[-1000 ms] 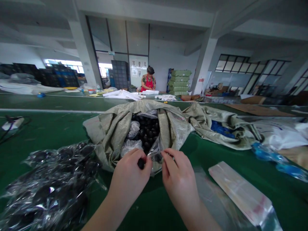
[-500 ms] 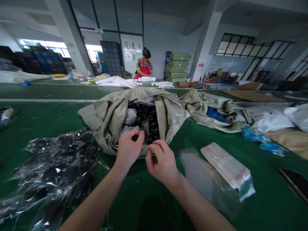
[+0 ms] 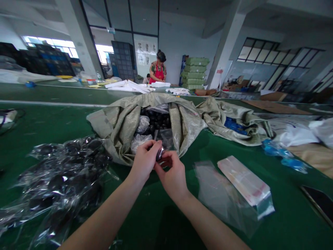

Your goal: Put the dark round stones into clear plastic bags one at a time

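Note:
My left hand [image 3: 145, 158] is closed on a shiny dark rounded piece [image 3: 159, 153] that shows between its fingers. A clear plastic bag [image 3: 165, 136] stretches out beyond my fingertips; it seems to be around the piece. My right hand [image 3: 173, 172] pinches at the near end of the same bag, its fingertips against those of the left. Just behind stands an open woven sack [image 3: 125, 128], holding many black rounded pieces [image 3: 156, 119] and crumpled clear plastic. To the left lies a heap of black pieces in clear bags [image 3: 65, 173].
Right of my hands lie a stack of flat clear bags [image 3: 244, 178] and loose ones [image 3: 215, 194]. A phone [image 3: 318, 201] rests at the right edge. A second sack [image 3: 215, 121] holds blue items [image 3: 235, 125]. Across the green table [image 3: 52, 121], a person in a red apron [image 3: 158, 73] works.
My hands have drawn closer together, the right moving slightly left. The dark piece now shows as a shiny lump between my fingers, and the bag spreads flat beyond them.

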The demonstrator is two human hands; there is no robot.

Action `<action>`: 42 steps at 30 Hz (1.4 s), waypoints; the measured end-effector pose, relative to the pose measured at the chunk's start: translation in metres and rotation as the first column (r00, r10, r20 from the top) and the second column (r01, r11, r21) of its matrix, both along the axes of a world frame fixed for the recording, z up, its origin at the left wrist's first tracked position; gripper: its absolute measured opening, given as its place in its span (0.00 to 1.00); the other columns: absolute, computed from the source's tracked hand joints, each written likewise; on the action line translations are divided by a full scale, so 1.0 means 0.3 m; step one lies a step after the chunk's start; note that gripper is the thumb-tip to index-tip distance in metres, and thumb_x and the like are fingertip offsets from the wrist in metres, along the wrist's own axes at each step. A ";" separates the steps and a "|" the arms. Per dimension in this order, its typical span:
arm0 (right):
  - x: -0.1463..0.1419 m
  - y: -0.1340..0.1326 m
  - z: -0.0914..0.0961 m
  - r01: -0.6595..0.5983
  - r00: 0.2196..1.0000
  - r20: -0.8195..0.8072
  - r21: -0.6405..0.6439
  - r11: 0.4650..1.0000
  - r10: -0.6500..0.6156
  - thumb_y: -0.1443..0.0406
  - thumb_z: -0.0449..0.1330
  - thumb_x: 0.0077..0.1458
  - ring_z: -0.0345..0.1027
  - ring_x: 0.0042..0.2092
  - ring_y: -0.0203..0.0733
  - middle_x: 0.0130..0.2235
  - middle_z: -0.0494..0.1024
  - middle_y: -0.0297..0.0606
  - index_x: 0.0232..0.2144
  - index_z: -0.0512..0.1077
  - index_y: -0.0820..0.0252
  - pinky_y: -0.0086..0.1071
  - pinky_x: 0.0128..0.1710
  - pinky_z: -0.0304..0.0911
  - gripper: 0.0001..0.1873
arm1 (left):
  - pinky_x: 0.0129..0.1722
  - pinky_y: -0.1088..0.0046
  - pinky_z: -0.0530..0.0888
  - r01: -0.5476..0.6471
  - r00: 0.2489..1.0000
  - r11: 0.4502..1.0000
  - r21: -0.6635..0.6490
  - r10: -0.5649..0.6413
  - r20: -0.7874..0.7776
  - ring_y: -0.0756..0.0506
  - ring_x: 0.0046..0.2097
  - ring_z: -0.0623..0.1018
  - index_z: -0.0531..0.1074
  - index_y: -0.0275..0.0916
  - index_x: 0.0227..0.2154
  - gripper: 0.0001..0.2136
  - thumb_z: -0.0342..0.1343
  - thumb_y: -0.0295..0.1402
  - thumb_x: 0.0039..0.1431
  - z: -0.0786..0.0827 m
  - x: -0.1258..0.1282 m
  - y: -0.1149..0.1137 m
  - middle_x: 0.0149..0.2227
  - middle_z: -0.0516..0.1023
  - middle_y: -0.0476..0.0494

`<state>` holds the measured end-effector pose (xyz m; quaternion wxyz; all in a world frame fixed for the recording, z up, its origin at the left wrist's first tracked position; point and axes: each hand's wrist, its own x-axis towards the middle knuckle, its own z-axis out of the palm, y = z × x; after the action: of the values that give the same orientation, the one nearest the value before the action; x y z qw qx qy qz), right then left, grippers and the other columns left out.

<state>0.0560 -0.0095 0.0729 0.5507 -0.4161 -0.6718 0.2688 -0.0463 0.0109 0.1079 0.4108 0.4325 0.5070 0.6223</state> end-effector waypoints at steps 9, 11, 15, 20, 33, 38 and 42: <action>0.062 0.017 0.082 -0.118 0.959 0.265 0.043 0.992 0.103 0.66 0.62 0.49 0.71 0.33 0.38 0.37 0.74 0.40 0.41 0.70 0.60 0.33 0.35 0.70 0.15 | 0.26 0.75 0.63 -0.144 0.805 0.987 0.065 0.156 -0.572 0.50 0.24 0.70 0.69 0.38 0.18 0.11 0.53 0.36 0.52 0.028 -0.147 0.039 0.19 0.71 0.52; 0.075 0.036 0.098 -0.167 0.984 0.044 -0.073 0.983 0.170 0.62 0.61 0.51 0.72 0.32 0.38 0.34 0.75 0.38 0.38 0.68 0.59 0.32 0.31 0.70 0.12 | 0.28 0.74 0.64 -0.102 0.725 0.990 0.092 0.138 -0.675 0.49 0.27 0.71 0.70 0.38 0.19 0.11 0.52 0.35 0.53 0.032 -0.141 0.030 0.22 0.73 0.50; 0.080 0.060 0.107 -0.358 0.896 -0.337 -0.165 0.919 0.288 0.54 0.57 0.57 0.71 0.25 0.35 0.36 0.77 0.36 0.38 0.58 0.55 0.29 0.22 0.66 0.15 | 0.31 0.73 0.65 -0.005 0.592 0.987 0.158 0.130 -0.795 0.49 0.28 0.71 0.69 0.39 0.20 0.09 0.52 0.33 0.53 0.040 -0.096 -0.003 0.24 0.73 0.48; 0.086 0.060 0.081 -0.354 0.908 -0.274 -0.096 0.930 0.317 0.53 0.52 0.62 0.71 0.26 0.34 0.38 0.79 0.38 0.41 0.55 0.54 0.30 0.25 0.67 0.14 | 0.31 0.73 0.65 0.136 0.573 0.985 0.107 0.010 -0.820 0.49 0.29 0.71 0.69 0.38 0.20 0.10 0.51 0.32 0.55 0.059 -0.073 -0.034 0.26 0.74 0.47; 0.144 0.071 0.084 -0.061 0.899 0.428 0.323 0.944 -0.089 0.58 0.59 0.57 0.72 0.34 0.41 0.38 0.75 0.41 0.48 0.60 0.59 0.34 0.32 0.69 0.20 | 0.31 0.72 0.65 0.153 0.497 0.980 0.128 0.036 -0.867 0.48 0.29 0.71 0.68 0.38 0.22 0.12 0.48 0.33 0.59 0.083 -0.095 -0.041 0.25 0.72 0.47; 0.140 0.064 0.098 -0.060 0.861 0.471 0.470 0.881 -0.192 0.62 0.59 0.57 0.72 0.43 0.47 0.42 0.75 0.45 0.50 0.62 0.61 0.40 0.42 0.70 0.19 | 0.30 0.72 0.63 0.138 0.507 0.980 0.144 0.055 -0.860 0.49 0.27 0.70 0.68 0.38 0.21 0.12 0.49 0.34 0.60 0.078 -0.097 -0.034 0.24 0.71 0.48; 0.133 0.046 0.122 -0.042 0.853 0.473 0.482 0.875 -0.220 0.66 0.58 0.58 0.70 0.47 0.48 0.44 0.74 0.46 0.50 0.65 0.60 0.41 0.48 0.69 0.17 | 0.30 0.73 0.63 0.114 0.512 0.980 0.165 0.085 -0.855 0.49 0.28 0.70 0.69 0.38 0.22 0.12 0.49 0.33 0.60 0.074 -0.095 -0.035 0.25 0.72 0.47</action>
<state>0.0959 0.0044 0.1094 0.4484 -0.3558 -0.8183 -0.0520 -0.0750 0.0005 0.1302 0.0662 0.7263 0.5747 0.3712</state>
